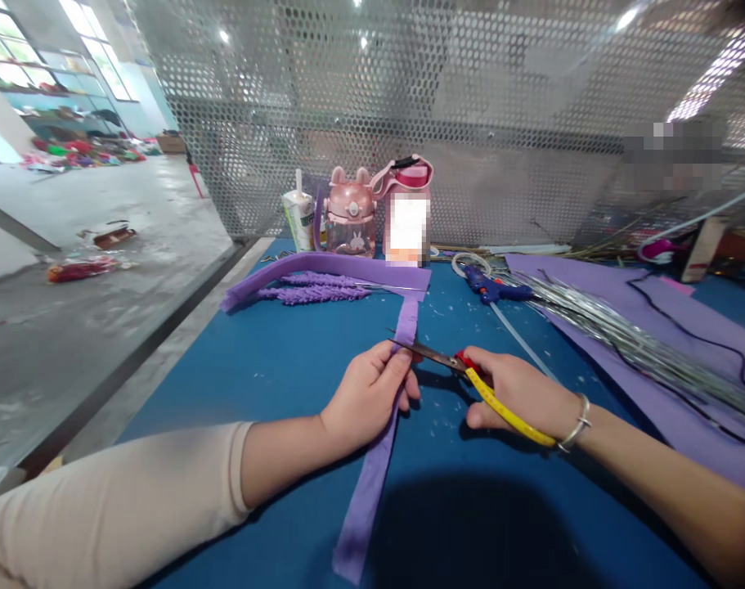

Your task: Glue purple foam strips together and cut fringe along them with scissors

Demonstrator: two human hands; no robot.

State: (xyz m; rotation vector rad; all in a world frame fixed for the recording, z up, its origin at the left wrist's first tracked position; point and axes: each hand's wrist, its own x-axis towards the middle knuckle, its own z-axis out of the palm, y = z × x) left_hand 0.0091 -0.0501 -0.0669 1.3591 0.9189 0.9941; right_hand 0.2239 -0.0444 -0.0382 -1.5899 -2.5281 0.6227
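My left hand (370,394) is closed on a long purple strip (372,483) that lies along the blue table (262,384), pinching it near its middle. My right hand (519,393) grips scissors (437,357) with red handles, and their blades reach the strip's edge just beside my left fingers. A yellow tape measure (510,415) runs across my right hand toward a silver bracelet (579,424) on the wrist.
At the back stand a glue bottle (298,217), a pink bottle (349,214) and another pink bottle (409,209). Purple sheets and fringed pieces (323,286) lie before them. A blue glue gun (491,288), silver wires (630,331) and a large purple sheet (684,360) fill the right. A perforated metal screen (470,106) backs the table.
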